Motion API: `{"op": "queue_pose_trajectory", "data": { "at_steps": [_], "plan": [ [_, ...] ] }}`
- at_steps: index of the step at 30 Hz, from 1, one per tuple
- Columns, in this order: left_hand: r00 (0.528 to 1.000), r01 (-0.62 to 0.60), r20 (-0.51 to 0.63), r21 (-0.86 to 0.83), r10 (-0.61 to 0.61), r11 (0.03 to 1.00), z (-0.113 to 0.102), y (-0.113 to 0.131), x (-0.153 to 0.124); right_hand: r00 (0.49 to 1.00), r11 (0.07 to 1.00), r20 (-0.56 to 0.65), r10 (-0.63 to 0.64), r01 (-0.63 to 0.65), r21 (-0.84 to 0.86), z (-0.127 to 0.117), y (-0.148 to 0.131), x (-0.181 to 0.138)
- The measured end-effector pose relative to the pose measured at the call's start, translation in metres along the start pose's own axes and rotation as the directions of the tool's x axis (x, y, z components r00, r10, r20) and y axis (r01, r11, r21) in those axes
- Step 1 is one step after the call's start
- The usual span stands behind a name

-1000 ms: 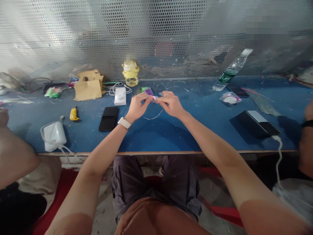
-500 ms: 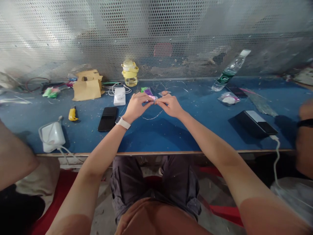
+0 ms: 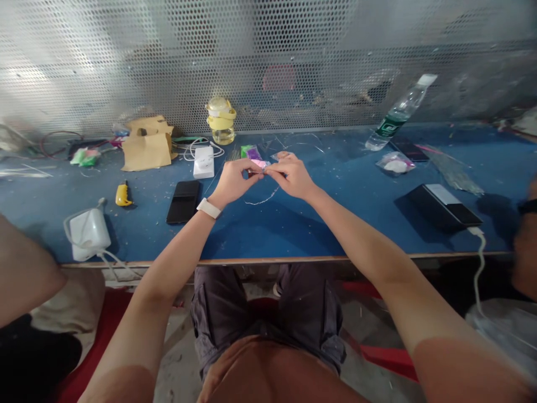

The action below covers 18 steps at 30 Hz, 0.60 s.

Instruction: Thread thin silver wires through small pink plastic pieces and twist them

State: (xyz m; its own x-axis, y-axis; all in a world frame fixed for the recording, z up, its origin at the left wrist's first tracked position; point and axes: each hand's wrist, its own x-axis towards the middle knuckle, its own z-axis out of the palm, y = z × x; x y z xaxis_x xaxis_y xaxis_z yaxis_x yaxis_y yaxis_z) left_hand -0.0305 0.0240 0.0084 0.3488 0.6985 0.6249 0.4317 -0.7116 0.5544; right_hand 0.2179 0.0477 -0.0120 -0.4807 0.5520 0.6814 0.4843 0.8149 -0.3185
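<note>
My left hand [image 3: 236,180], with a white band at the wrist, is closed in a pinch of thumb and forefinger. Close by, my right hand [image 3: 292,176] also pinches, its fingertips almost meeting the left ones. A small shiny pink piece [image 3: 259,164] shows at the left fingertips. Below the hands curves a thin pale twisted strand [image 3: 264,201], its upper end running toward my right fingers. What exactly lies between the right fingertips is too small to make out. Just behind the hands lie small green and purple packets [image 3: 252,152].
On the blue table [image 3: 277,235] are a black phone [image 3: 183,202], white charger [image 3: 204,162], yellow cutter [image 3: 123,195] and white adapter [image 3: 89,232]. Behind stand a yellow-lidded bottle [image 3: 221,122] and cardboard [image 3: 146,150]. Rightward are a tilted water bottle [image 3: 396,115] and dark box [image 3: 438,207]. People flank me.
The view has shifted slightly. Both hands keep their pinch at nearly the same spot, and a little more of the pink piece shows at the left fingertips.
</note>
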Motion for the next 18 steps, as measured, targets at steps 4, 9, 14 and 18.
{"op": "queue_pose_trajectory", "data": {
  "at_steps": [4, 9, 14, 18],
  "plan": [
    [1.000, -0.017, 0.010, 0.016, 0.017, 1.000, -0.0010, 0.0011, 0.0002, 1.000, 1.000, 0.025, -0.008, 0.008, 0.011, -0.0002, -0.0010, 0.0016],
    [0.998, -0.056, 0.019, 0.078, 0.054, 0.995, -0.0025, 0.0011, 0.0001, 0.998, 1.000, 0.058, -0.017, 0.017, 0.015, -0.0020, -0.0033, 0.0033],
    [0.997, -0.079, -0.003, 0.093, 0.079, 0.993, -0.0002, 0.0017, 0.0000, 0.996, 1.000, 0.094, 0.013, -0.011, -0.018, -0.0017, -0.0051, 0.0029],
    [0.999, 0.016, -0.029, 0.006, -0.016, 1.000, 0.0023, 0.0002, 0.0004, 0.996, 0.998, 0.075, 0.050, -0.047, -0.036, 0.0010, -0.0056, 0.0014]
  ]
}}
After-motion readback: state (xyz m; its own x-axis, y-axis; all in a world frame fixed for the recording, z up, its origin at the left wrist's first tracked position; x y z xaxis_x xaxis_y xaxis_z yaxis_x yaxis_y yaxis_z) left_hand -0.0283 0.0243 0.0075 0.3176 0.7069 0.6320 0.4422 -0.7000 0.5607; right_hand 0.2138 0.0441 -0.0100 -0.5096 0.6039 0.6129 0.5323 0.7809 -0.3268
